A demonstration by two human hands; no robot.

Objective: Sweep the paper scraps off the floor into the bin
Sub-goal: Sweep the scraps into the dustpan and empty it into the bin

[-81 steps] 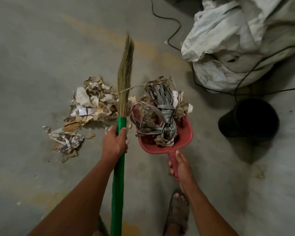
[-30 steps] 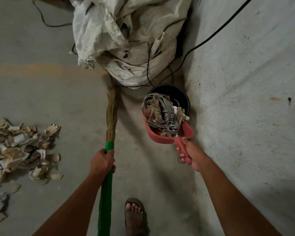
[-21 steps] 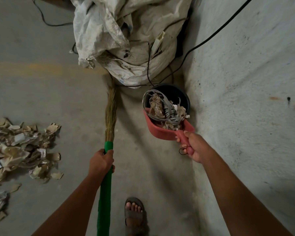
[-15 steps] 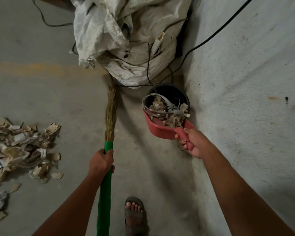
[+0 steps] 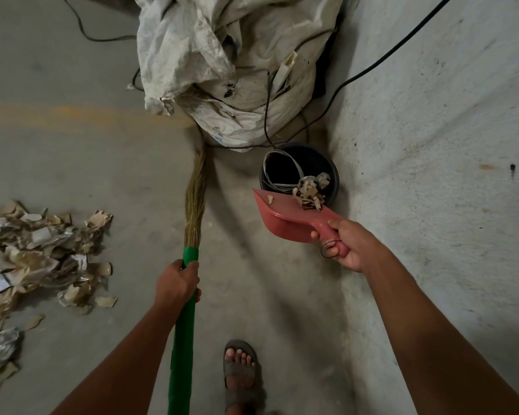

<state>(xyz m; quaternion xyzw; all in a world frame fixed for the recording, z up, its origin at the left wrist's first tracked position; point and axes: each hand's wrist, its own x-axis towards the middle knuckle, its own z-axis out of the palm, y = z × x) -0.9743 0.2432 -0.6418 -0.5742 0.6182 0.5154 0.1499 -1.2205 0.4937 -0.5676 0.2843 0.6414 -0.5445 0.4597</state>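
My right hand (image 5: 346,245) grips the handle of a red dustpan (image 5: 288,218), tipped steeply over the black bin (image 5: 327,169) by the wall. Grey straps (image 5: 279,175) hang inside the bin, and a clump of brown paper scraps (image 5: 310,190) clings at the pan's upper edge over the bin's rim. One small scrap (image 5: 270,200) sits on the pan's back. My left hand (image 5: 177,284) holds the green broom handle (image 5: 182,339), with its straw bristles (image 5: 196,202) on the floor to the left of the bin. A pile of torn paper scraps (image 5: 39,256) lies on the floor at the far left.
A large crumpled white sack (image 5: 228,67) stands behind the bin, with black cables (image 5: 372,61) running over it and up the grey wall (image 5: 432,175) on the right. My sandalled foot (image 5: 240,372) is at the bottom centre.
My right hand has raised and tipped the dustpan over the bin. The straps and most scraps have slid out into the bin. The broom and my left hand have stayed still.
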